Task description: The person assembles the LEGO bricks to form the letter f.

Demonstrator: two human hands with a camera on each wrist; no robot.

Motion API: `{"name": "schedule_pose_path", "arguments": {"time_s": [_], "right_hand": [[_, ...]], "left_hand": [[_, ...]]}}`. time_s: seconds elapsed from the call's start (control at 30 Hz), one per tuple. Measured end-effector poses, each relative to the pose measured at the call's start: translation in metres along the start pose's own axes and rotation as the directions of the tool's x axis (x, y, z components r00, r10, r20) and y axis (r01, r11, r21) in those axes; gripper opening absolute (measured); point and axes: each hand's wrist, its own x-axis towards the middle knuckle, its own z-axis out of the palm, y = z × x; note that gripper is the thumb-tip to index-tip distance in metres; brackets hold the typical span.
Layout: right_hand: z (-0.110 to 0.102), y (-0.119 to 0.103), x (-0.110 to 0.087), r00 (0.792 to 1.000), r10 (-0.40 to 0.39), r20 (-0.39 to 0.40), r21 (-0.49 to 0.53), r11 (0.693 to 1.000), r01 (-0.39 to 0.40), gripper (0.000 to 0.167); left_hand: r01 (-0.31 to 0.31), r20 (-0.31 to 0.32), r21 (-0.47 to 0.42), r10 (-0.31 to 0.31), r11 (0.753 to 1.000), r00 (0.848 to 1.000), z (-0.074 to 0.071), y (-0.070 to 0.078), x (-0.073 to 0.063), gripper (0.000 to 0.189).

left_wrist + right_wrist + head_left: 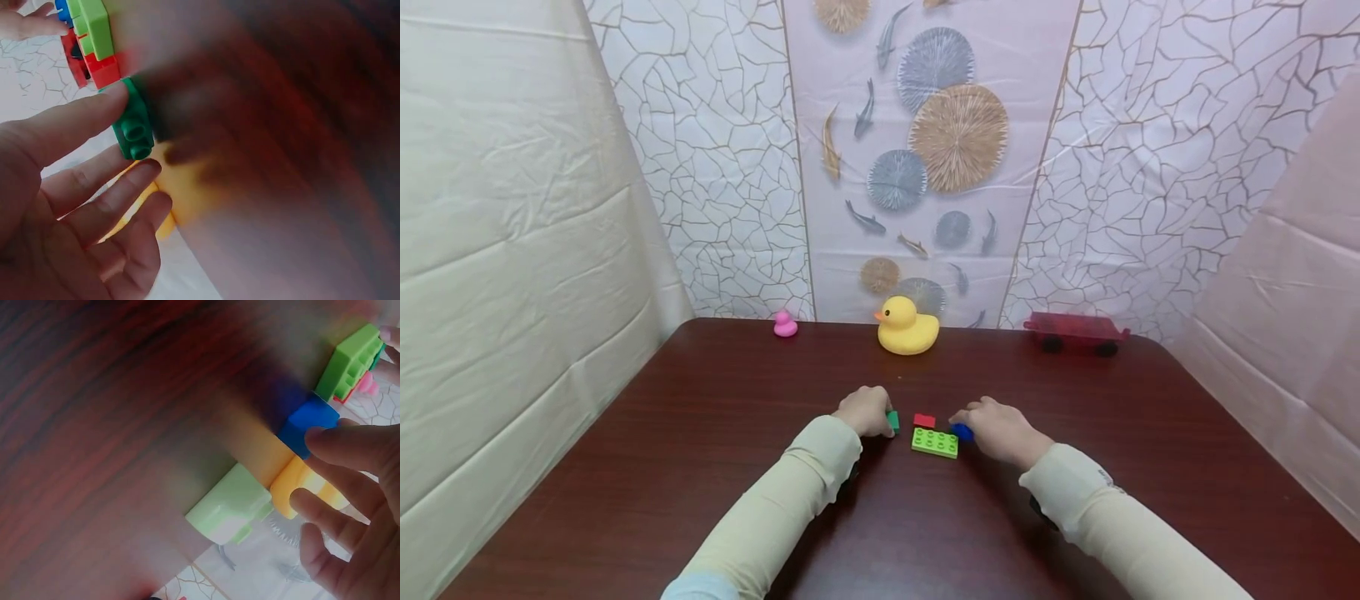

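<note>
Pinching a green block (pixel 892 421) between thumb and forefinger, the left hand (pixel 865 411) has its other 3 fingers loosely bent; a fingertip hold probably suits so small a piece, and it leaves studs uncovered. The right hand (pixel 996 429) pinches a blue block (pixel 962 432) much the same way, its remaining fingers half curled and apart, perhaps to stay clear of the pale green block (pixel 225 506) near them. Between the 2 hands lie a lime block (pixel 935 442) with 2 rows of studs and, just beyond it, a red block (pixel 924 421), likely placed there within reach of either side. Well beyond both hands stands a yellow duck (pixel 907 332), with a pink duck (pixel 785 325) off past the left hand and a red wagon (pixel 1073 327) past the right, seemingly set back to leave working room.
</note>
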Motion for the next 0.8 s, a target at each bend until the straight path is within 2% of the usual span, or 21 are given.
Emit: {"name": "schedule_pose_path", "arguments": {"time_s": [0.1,0.2,0.37,0.53,0.7,0.8], "right_hand": [[0.001,-0.002,0.001,1.000,-0.001,0.022,0.013,1.000,0.000,0.033],[-0.001,-0.003,0.002,0.999,0.016,0.043,0.042,0.999,-0.018,0.030],[-0.007,-0.003,0.005,0.994,0.075,0.079,0.111,0.990,-0.083,0.022],[-0.008,-0.003,0.005,0.986,0.118,0.121,0.156,0.978,-0.136,0.024],[-0.007,-0.002,0.006,0.980,0.122,0.157,0.188,0.970,-0.151,0.031],[-0.008,-0.002,0.006,0.981,0.120,0.151,0.200,0.968,-0.149,0.031]], "left_hand": [[-0.026,0.046,-0.033,0.027,0.999,0.999,-0.001,0.002,-0.001,0.012],[-0.026,0.094,-0.045,0.031,0.999,0.995,-0.003,0.004,-0.003,0.012],[-0.024,0.131,-0.003,0.024,1.000,0.991,-0.007,0.008,-0.006,0.014],[-0.052,0.192,0.056,0.040,0.997,0.981,-0.006,0.015,-0.011,0.014],[-0.057,0.206,0.077,0.040,0.995,0.978,-0.003,0.019,-0.013,0.018],[-0.055,0.203,0.073,0.039,0.996,0.978,-0.003,0.019,-0.013,0.018]]}}
